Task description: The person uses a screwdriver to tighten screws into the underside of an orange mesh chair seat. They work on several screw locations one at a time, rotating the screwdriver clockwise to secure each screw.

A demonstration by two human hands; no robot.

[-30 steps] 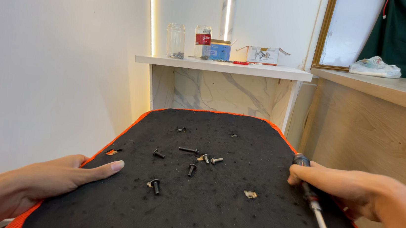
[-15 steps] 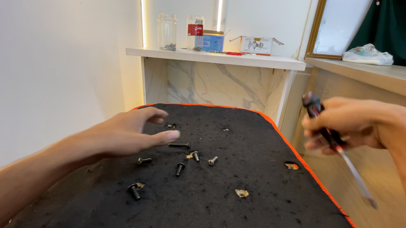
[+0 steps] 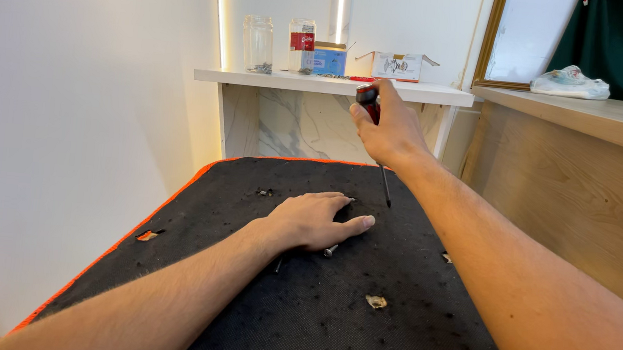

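The left hand lay spread flat over screws mid-mat; the right hand gripped a red-handled screwdriver above the mat's far edge.

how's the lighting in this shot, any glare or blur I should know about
Head view: bright light strips on the back wall wash out the white walls; another glares at the bottom left corner. The black mat stays evenly lit. Left hand, right hand and screwdriver look sharp; the near forearms are slightly soft.
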